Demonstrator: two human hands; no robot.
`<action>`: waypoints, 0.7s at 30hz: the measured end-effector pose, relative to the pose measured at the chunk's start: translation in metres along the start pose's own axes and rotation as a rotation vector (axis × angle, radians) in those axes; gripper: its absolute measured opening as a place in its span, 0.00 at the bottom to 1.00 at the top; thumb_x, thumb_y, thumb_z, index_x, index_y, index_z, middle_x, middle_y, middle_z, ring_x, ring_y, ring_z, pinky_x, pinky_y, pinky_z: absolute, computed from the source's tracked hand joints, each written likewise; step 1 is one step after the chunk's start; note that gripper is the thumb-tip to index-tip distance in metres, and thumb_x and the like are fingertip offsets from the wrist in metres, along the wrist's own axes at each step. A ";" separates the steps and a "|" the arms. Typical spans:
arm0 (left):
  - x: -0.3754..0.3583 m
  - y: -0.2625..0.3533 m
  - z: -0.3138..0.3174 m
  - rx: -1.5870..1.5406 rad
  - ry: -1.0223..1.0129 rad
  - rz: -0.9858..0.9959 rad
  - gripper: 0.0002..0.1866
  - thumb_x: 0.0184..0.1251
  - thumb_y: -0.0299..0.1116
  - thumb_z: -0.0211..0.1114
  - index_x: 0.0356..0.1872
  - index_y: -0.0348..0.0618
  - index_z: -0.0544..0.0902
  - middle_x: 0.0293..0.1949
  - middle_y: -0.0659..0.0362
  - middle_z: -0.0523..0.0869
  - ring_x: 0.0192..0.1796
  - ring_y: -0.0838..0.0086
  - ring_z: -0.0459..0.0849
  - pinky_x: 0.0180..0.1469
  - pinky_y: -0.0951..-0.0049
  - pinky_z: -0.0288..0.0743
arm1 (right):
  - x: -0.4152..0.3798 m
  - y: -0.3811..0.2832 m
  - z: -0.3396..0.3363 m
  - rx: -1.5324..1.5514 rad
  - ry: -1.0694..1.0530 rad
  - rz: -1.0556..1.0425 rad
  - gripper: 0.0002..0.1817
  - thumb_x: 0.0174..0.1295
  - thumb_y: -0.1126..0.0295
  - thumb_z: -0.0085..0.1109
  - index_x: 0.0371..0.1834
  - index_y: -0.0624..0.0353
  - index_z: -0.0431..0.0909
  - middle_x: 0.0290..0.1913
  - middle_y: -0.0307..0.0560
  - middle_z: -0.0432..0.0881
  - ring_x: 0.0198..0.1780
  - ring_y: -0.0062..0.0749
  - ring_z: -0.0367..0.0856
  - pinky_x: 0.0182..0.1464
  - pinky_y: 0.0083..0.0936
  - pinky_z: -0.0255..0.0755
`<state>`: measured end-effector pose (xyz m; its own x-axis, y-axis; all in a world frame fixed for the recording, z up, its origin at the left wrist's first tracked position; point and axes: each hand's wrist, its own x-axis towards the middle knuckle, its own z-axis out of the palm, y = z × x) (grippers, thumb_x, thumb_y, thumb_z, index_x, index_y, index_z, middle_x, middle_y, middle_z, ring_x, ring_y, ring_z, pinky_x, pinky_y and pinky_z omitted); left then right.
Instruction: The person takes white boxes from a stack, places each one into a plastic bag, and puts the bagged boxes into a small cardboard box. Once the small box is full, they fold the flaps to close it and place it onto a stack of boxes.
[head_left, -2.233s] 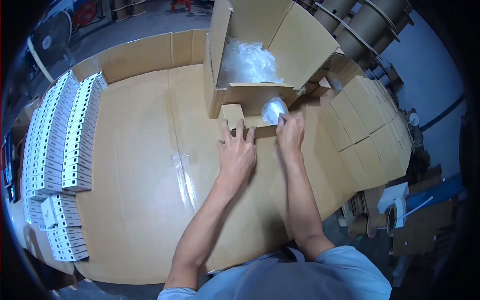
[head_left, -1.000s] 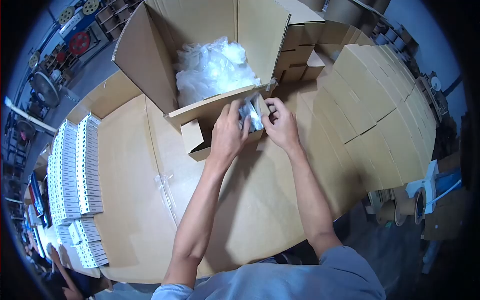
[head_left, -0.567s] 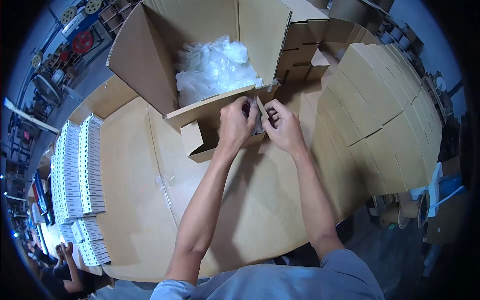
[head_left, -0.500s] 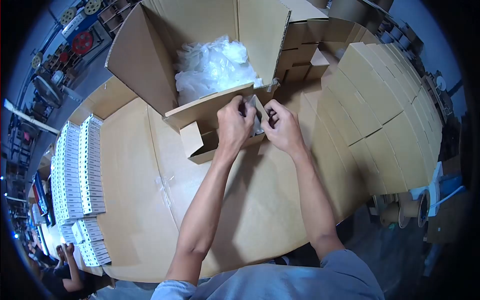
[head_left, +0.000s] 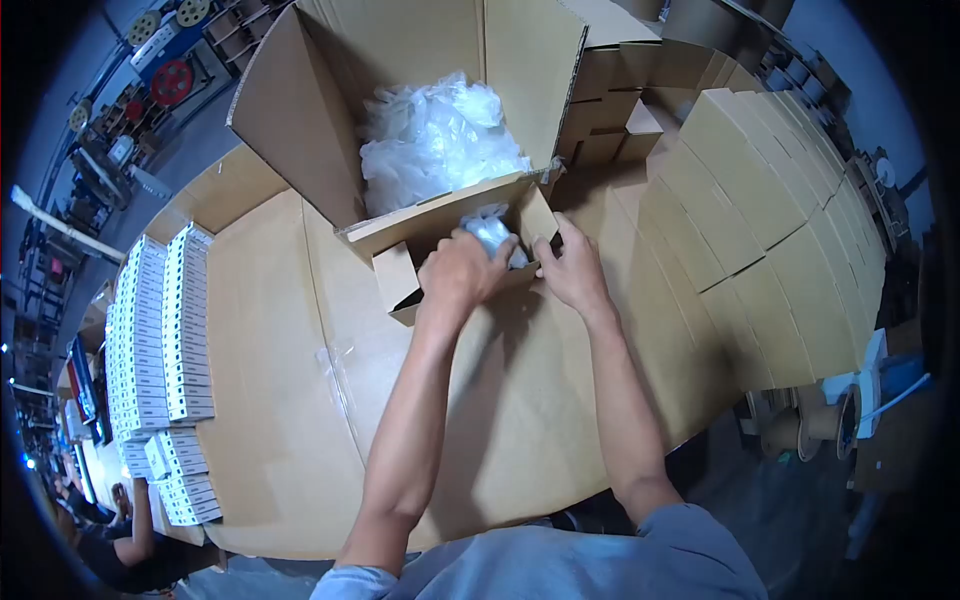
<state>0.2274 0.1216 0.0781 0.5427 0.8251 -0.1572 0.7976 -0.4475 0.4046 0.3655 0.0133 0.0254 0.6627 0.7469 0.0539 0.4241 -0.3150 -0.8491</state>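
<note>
A small open cardboard box (head_left: 370,240) stands on the table against the front of a large carton, its lid flap up at the back. Inside its right half lies a clear plastic bag (head_left: 487,228); what the bag contains I cannot make out. My left hand (head_left: 462,272) reaches over the front wall, thumb and fingers closed on the bag, fingertips partly hidden. At the right end, my right hand (head_left: 576,268) pinches the box's side wall between thumb and fingers. The large carton (head_left: 290,120) holds a heap of clear plastic bags (head_left: 430,140).
Flat-folded cardboard boxes (head_left: 745,200) are stacked along the right. Rows of small white boxes (head_left: 185,320) line the left edge of the cardboard-covered table (head_left: 265,400). Another person's arm (head_left: 140,520) shows at the lower left. Spools (head_left: 820,420) stand below the table at right.
My left hand has moved down and left, into the small box with the plastic bag, which now shows more. The right hand has lowered slightly onto the box's right end.
</note>
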 end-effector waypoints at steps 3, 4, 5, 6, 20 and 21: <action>0.034 -0.005 0.009 -0.230 -0.290 0.095 0.45 0.64 0.63 0.69 0.55 0.18 0.78 0.44 0.35 0.89 0.53 0.44 0.89 0.57 0.54 0.81 | -0.003 -0.001 -0.002 -0.004 -0.025 -0.040 0.30 0.72 0.63 0.55 0.71 0.75 0.68 0.64 0.73 0.78 0.69 0.65 0.73 0.73 0.47 0.65; 0.035 -0.004 0.015 -0.206 -0.223 0.130 0.45 0.64 0.62 0.69 0.57 0.19 0.77 0.44 0.36 0.89 0.53 0.47 0.89 0.58 0.57 0.80 | -0.003 0.000 -0.003 -0.014 -0.035 -0.053 0.30 0.73 0.63 0.54 0.71 0.75 0.69 0.65 0.74 0.77 0.69 0.65 0.72 0.73 0.47 0.65; 0.037 -0.006 0.021 -0.226 -0.236 0.144 0.45 0.64 0.62 0.69 0.58 0.19 0.76 0.45 0.36 0.89 0.55 0.48 0.89 0.59 0.57 0.79 | -0.002 0.000 -0.004 -0.016 -0.031 -0.066 0.30 0.73 0.63 0.54 0.71 0.75 0.68 0.65 0.74 0.77 0.69 0.65 0.72 0.73 0.47 0.65; 0.037 -0.006 0.020 -0.246 -0.248 0.159 0.46 0.64 0.62 0.70 0.59 0.19 0.74 0.47 0.36 0.88 0.56 0.48 0.88 0.60 0.58 0.78 | -0.002 0.001 -0.006 -0.019 -0.027 -0.079 0.29 0.74 0.63 0.53 0.71 0.75 0.68 0.65 0.75 0.77 0.69 0.65 0.72 0.73 0.47 0.64; -0.039 0.000 -0.018 -0.101 -0.005 0.336 0.45 0.71 0.64 0.61 0.67 0.27 0.69 0.50 0.32 0.85 0.58 0.41 0.84 0.65 0.48 0.75 | -0.014 -0.016 -0.011 -0.086 0.037 -0.042 0.23 0.75 0.56 0.55 0.59 0.67 0.73 0.50 0.72 0.82 0.54 0.70 0.80 0.55 0.54 0.73; -0.061 -0.008 -0.021 -0.162 0.149 0.459 0.41 0.72 0.59 0.63 0.68 0.29 0.69 0.51 0.34 0.85 0.59 0.42 0.84 0.67 0.48 0.74 | -0.011 -0.003 -0.010 -0.037 0.032 -0.027 0.24 0.75 0.56 0.56 0.60 0.66 0.72 0.50 0.72 0.83 0.54 0.67 0.81 0.55 0.50 0.74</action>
<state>0.1827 0.0821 0.1034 0.7747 0.6016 0.1948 0.4284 -0.7259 0.5382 0.3625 0.0003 0.0327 0.6698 0.7365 0.0943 0.4647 -0.3167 -0.8269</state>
